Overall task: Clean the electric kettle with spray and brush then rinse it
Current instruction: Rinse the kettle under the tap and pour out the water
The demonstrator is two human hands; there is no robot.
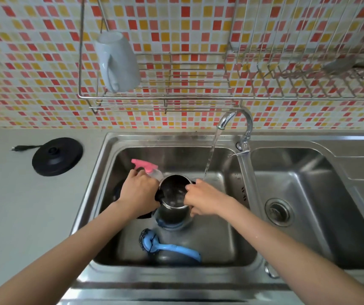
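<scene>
While in sink, kettle wet inside.

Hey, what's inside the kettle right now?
The kettle is dark inside, with wet glints near the bottom; how much water it holds is unclear. The right hand covers the rim's right edge.

- Home kitchen is indicated.
- Double steel sink is set in a grey desk, with the tap running.
- Wall is covered in red-yellow mosaic tiles.
- Wire dish rack is mounted above, and a white mug is hung on it.
- Black kettle base is placed on the desk.
</scene>
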